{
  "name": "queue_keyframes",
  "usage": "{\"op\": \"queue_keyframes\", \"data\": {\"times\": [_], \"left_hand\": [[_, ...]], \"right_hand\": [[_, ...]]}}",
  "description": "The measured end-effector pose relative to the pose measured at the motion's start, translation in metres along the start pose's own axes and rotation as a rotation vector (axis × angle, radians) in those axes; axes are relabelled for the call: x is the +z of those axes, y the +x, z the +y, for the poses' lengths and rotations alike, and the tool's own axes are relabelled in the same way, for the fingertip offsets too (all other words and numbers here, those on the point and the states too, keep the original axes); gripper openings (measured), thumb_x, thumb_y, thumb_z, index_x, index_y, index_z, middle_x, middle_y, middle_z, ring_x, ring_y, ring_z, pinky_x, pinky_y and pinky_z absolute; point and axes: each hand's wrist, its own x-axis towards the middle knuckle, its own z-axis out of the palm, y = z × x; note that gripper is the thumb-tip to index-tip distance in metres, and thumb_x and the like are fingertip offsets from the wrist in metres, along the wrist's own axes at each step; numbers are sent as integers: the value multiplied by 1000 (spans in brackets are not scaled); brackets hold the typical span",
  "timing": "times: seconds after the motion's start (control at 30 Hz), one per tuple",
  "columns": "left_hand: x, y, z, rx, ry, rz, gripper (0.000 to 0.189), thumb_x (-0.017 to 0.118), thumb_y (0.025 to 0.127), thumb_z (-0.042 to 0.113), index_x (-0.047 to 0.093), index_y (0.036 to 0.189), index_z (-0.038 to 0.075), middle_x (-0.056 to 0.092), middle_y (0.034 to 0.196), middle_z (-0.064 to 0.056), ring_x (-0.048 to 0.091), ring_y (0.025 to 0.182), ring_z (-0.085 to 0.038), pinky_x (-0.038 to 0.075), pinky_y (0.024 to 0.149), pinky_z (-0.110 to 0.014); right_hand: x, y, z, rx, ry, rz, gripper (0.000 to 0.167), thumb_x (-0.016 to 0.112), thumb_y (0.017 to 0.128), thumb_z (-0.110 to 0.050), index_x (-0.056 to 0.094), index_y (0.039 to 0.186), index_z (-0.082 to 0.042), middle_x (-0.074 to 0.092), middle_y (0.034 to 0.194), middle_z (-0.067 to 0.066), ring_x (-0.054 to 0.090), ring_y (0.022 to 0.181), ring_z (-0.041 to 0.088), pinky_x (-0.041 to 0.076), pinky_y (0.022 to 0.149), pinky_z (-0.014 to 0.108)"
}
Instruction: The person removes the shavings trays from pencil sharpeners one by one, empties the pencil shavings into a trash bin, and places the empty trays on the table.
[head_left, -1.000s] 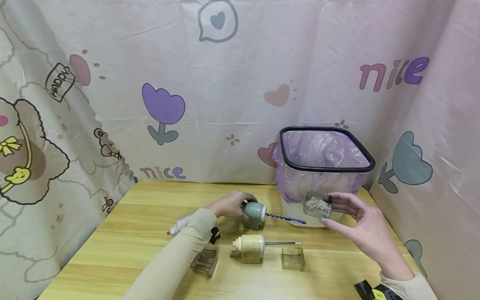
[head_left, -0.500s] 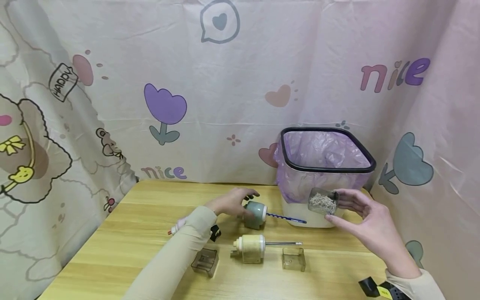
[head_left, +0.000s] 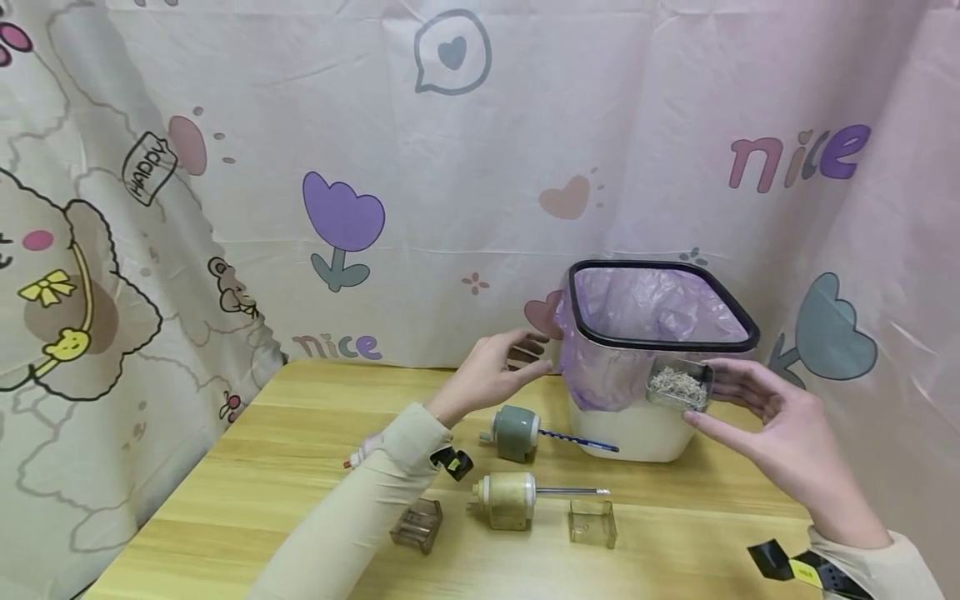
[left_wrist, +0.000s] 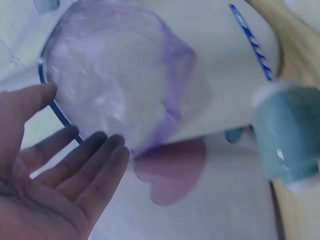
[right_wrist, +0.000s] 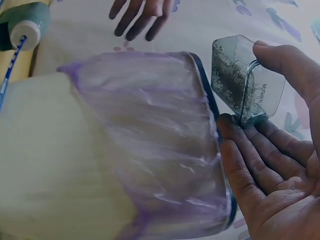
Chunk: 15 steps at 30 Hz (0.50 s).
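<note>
My right hand [head_left: 787, 442] pinches a clear sharpener drawer [head_left: 678, 392] full of pencil shavings between thumb and fingers. It is held in front of the bin, just under the rim; in the right wrist view the drawer [right_wrist: 240, 82] is beside the black rim. My left hand [head_left: 495, 372] is in the air left of the bin, fingers extended and holding nothing, above the green pencil sharpener [head_left: 516, 434]. A blue pencil [head_left: 579, 441] sticks out of that sharpener. The bin [head_left: 637, 429] has a purple plastic bag [head_left: 611, 379] folded over its rim.
A yellow pencil sharpener [head_left: 507, 502] with a pencil [head_left: 572, 492] in it stands nearer the front. Two see-through drawers, one pale [head_left: 592, 525] and one brownish [head_left: 417, 527], lie on either side. A pinkish item [head_left: 365, 451] is partly behind my left sleeve. A patterned curtain [head_left: 465, 167] backs the table.
My left hand has let go of the green sharpener and moved up and right toward the bin. My right hand has carried the drawer of shavings slightly up and right.
</note>
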Motion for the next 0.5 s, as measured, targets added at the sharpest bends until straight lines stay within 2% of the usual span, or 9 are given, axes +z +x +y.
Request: {"op": "queue_keyframes", "data": {"times": [0.2,0.37,0.5], "left_hand": [[7,10,22,75,-34,120,39,69,107,29,65,141,12,76,131,-9,77,114,-24,63,96,-30],[16,19,34,94,-64,167,42,71,106,28,65,143,10,75,131,-14,77,114,-26,63,98,-30],[22,25,38,109,-86,193,42,72,105,27,66,142,8,75,128,-12,77,113,-25,62,96,-24]], "right_hand": [[-10,9,0,19,43,14,60,93,83,-5,67,137,-11,75,111,-25,72,98,-10,53,86,3],[-17,18,-1,42,41,10,58,92,85,-9,67,138,-12,75,112,-23,73,98,-7,54,87,4],[-25,27,-2,65,0,23,56,93,86,-15,68,135,-12,73,109,-27,72,93,-9,53,84,2]]}}
